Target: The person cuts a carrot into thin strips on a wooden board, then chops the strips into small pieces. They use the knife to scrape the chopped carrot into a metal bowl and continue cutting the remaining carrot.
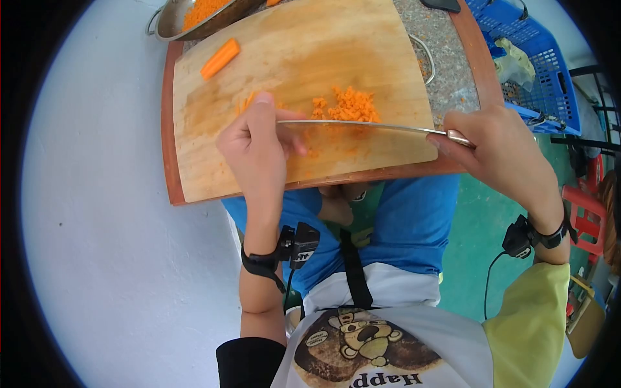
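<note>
My right hand (495, 142) is closed round the handle of a kitchen knife (362, 123). Its long blade lies level across the view, edge-on to me, above a wooden cutting board (259, 61). At the tip end, my left hand (257, 132) is curled, with slightly blurred fingertips above and below the blade; the tip itself is hidden. Finely chopped carrot (352, 105) is heaped just behind the blade. Some carrot strips (246, 103) show beyond my left hand, partly covered by it. Farther back on the board lies a thick carrot piece (220, 59).
A metal pan (171, 22) with chopped carrot stands at the back left. The board rests on a speckled, wood-edged table (446, 58). To the right are a blue plastic crate (550, 64) and a red stool (585, 220). A pale wall (110, 194) borders the left.
</note>
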A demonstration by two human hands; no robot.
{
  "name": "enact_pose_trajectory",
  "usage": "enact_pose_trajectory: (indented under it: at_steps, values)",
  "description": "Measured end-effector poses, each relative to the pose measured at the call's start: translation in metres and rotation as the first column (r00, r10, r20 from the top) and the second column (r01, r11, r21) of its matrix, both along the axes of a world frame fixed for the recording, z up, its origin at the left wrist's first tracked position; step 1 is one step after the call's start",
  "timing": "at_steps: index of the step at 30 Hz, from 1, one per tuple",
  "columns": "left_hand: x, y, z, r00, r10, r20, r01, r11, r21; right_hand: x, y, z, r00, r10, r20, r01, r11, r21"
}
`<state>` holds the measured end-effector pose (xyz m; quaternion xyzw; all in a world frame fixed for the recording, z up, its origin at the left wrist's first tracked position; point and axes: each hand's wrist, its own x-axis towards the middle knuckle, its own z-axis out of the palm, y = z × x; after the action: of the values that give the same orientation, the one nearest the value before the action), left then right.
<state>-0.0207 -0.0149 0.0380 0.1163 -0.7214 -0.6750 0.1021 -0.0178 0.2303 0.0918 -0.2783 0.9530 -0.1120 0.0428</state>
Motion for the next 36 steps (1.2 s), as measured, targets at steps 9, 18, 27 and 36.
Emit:
enact_pose_trajectory:
  at_steps: [9, 18, 27, 36]
  values:
    - [0.007, -0.002, 0.000, 1.000, 0.005, 0.002, -0.005, 1.000, 0.029, 0.004, -0.001, -0.004, 1.000, 0.008, -0.010, -0.008, 1.000, 0.010]
    - [0.007, -0.006, -0.003, 1.000, -0.016, -0.016, 0.016, 1.000, 0.011, 0.001, -0.003, -0.002, 1.000, 0.022, -0.005, -0.022, 1.000, 0.006]
    - [0.012, -0.002, 0.001, 1.000, -0.024, 0.010, 0.024, 0.999, -0.023, 0.003, -0.002, 0.002, 1.000, 0.012, 0.019, -0.012, 1.000, 0.012]
    - [0.013, -0.004, -0.005, 0.999, -0.043, 0.013, 0.043, 0.999, -0.026, 0.007, 0.000, 0.002, 1.000, 0.023, 0.002, -0.023, 1.000, -0.013]
